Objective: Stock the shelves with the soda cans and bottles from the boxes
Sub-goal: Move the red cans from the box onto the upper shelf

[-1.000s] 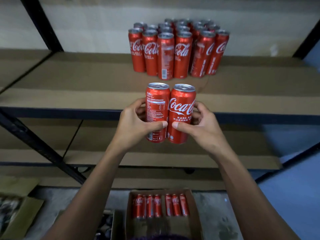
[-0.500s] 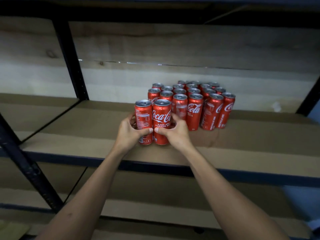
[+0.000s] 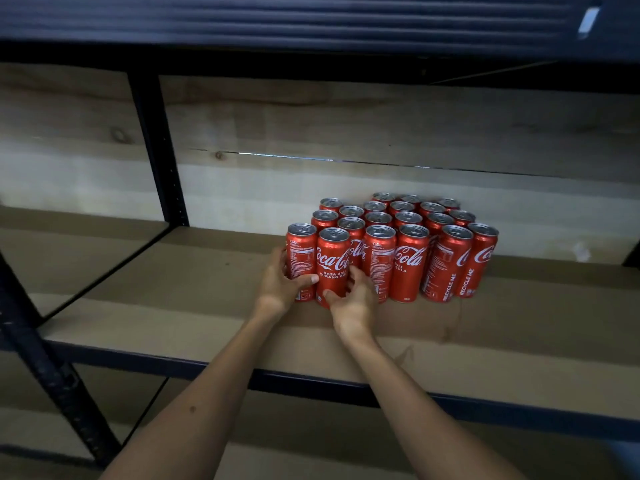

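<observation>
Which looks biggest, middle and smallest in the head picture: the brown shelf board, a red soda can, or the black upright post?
1. Brown cardboard-covered shelf board, biggest.
2. Black metal upright post.
3. Red soda can, smallest.

Two cans [image 3: 317, 263] stand on the shelf [image 3: 207, 327], at the front left of a can block [image 3: 412, 237].

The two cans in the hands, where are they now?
In the head view, the two cans stand on the shelf at the left front corner of the can group, gripped by the left hand and right hand.
</observation>
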